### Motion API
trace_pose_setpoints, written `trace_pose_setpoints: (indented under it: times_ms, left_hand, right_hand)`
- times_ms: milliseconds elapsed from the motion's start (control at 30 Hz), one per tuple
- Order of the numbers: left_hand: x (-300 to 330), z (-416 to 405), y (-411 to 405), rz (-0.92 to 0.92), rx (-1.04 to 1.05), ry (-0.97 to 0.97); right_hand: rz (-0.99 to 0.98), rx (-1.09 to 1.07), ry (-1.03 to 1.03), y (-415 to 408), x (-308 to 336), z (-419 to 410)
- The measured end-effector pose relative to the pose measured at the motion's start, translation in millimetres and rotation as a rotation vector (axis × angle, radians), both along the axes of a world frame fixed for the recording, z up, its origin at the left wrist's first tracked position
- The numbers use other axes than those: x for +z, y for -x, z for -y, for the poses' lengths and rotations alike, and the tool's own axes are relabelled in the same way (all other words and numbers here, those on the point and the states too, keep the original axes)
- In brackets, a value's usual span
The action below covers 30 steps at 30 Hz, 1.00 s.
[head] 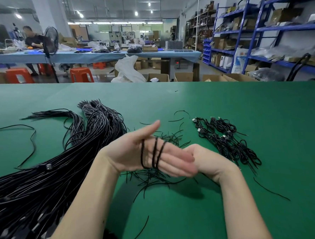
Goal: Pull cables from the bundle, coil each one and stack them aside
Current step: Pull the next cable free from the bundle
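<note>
Nearest the camera, at seven o'clock, the thick bundle of black cables (46, 178) ran from the lower left corner up across the green tabletop (231, 198), its far ends fanning out near eleven o'clock. A USB plug (48, 166) showed on top of it.

At the centre, both forearms reached in. The left hand (136, 154) was held palm up with straight fingers and the thumb raised, its grip wide; a black cable (154, 152) was wrapped in three turns around those fingers. The right hand (205, 159) sat just beside it at three o'clock, touching the left fingertips. Its fingers were hidden behind the left hand and blurred, so whether its grip pinched the cable could not be told.

Under and just beyond the hands lay a scatter of short black wire offcuts (156, 174). One longer strand (270, 190) lay alone at four o'clock.

At two o'clock, well apart from the bundle, lay the stack of coiled cables (228, 142), their pale plugs pointing toward the far edge.

A single loose cable (28, 138) curved at nine o'clock.

Beyond the tabletop, at twelve o'clock, stood orange stools (81, 75), cardboard boxes (183, 76) and a long blue workbench (93, 55). Blue shelving (258, 30) filled one to two o'clock, and a person (32, 41) worked at eleven beside a standing fan (51, 41).
</note>
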<state>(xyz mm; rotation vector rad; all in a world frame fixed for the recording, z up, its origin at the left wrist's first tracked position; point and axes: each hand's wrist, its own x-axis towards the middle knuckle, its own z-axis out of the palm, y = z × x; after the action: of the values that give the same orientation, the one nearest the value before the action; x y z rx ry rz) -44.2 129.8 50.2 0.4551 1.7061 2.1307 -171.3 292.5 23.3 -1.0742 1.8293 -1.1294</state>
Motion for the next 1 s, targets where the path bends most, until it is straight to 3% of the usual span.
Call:
trace_pose_setpoints:
  times_ms: [133,267,367,467,767,1000]
  left_hand:
    - [-0.9,-14.7,11.2,0.247,0.027,0.337]
    - [-14.9,-19.0,18.5,0.252,0.31,0.297]
    - [-20.9,-11.7,25.9,0.156,0.531,0.241]
    - [-19.3,-11.5,28.0,0.079,0.594,0.178]
    - [-21.3,-16.7,33.6,0.048,0.681,-0.044]
    - [-19.6,-10.6,32.2,0.087,0.738,-0.052]
  right_hand:
    - [-0.186,-0.064,-0.119,0.6,19.5,3.3]
    - [-0.432,-0.247,-0.132,-0.5,30.8,13.2]
    - [-0.321,-0.398,0.095,-5.4,28.6,20.7]
    - [-0.204,-0.473,0.232,-9.9,24.6,25.5]
    - [0.05,-0.474,0.248,-10.4,20.3,20.0]
    - [0.044,-0.431,0.181,-11.3,16.9,15.0]
